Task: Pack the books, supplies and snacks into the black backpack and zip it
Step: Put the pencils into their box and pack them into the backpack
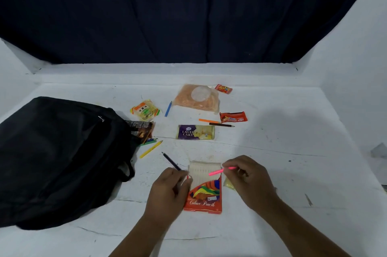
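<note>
The black backpack [56,158] lies on the left of the white table. An orange colour pencil box [204,196] lies open near the front edge, between my hands. My left hand [169,189] holds the box's left side and a dark pencil [170,161] that sticks out toward the backpack. My right hand [248,179] pinches a pink pencil [222,170] over the box's open flap. Loose pencils lie around: yellow [151,149], blue [168,108], orange [209,121], brown [221,124].
Snacks lie further back: a purple layer cake pack [195,132], a large orange bag [198,97], two small red packs [223,89] [233,117], a yellow pack [145,110] and a brown wrapper [142,130] at the backpack's edge. White walls flank the table.
</note>
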`<state>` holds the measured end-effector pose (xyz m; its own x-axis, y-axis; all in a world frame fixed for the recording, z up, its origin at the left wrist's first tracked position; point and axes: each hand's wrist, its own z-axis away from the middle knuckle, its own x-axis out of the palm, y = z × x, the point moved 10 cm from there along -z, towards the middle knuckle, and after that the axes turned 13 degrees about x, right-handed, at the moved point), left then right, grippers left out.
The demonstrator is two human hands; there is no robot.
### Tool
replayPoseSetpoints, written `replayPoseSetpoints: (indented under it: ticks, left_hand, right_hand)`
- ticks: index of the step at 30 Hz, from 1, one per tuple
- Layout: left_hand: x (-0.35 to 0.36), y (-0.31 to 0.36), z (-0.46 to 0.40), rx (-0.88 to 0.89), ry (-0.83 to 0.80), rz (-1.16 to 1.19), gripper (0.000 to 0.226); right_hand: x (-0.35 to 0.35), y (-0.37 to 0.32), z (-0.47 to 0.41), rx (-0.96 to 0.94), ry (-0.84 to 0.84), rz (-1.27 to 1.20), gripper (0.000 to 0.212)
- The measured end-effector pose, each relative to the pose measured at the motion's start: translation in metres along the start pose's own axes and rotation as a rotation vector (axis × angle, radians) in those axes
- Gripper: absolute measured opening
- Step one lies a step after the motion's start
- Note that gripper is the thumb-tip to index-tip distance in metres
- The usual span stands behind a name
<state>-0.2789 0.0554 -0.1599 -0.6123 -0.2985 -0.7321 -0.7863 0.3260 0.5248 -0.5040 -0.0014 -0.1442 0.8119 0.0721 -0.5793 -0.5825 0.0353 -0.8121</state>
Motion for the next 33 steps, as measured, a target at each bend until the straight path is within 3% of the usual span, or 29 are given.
replayPoseSetpoints:
  ticks: [7, 10, 14, 18, 24, 29, 33]
  left_hand:
    - [0.007, 0.003, 0.001, 0.023, -0.057, -0.024, 0.034]
    - [0.007, 0.002, 0.002, 0.026, -0.065, -0.034, 0.033]
    - [0.009, 0.000, 0.003, 0.031, -0.066, -0.041, 0.039]
    - [0.009, -0.001, 0.002, 0.023, -0.071, -0.031, 0.032]
    - [0.009, -0.004, 0.004, 0.015, -0.070, -0.026, 0.031]
    - [0.008, -0.002, 0.004, 0.028, -0.060, -0.002, 0.042]
    - [0.009, -0.007, 0.006, 0.018, -0.072, 0.009, 0.030]
  right_hand:
    - [0.005, 0.012, -0.010, 0.146, 0.016, -0.254, 0.029]
    - [0.009, -0.001, -0.016, 0.086, 0.042, -0.141, 0.043]
    - [0.019, -0.006, -0.020, 0.024, 0.066, 0.018, 0.039]
    - [0.029, 0.000, -0.021, 0.014, 0.090, 0.135, 0.052]
    - [0.037, 0.004, -0.021, 0.031, 0.041, 0.241, 0.046]
    - [0.038, 0.003, -0.021, 0.017, -0.004, 0.215, 0.060]
    - [0.035, 0.001, -0.021, -0.018, -0.003, 0.164, 0.039]
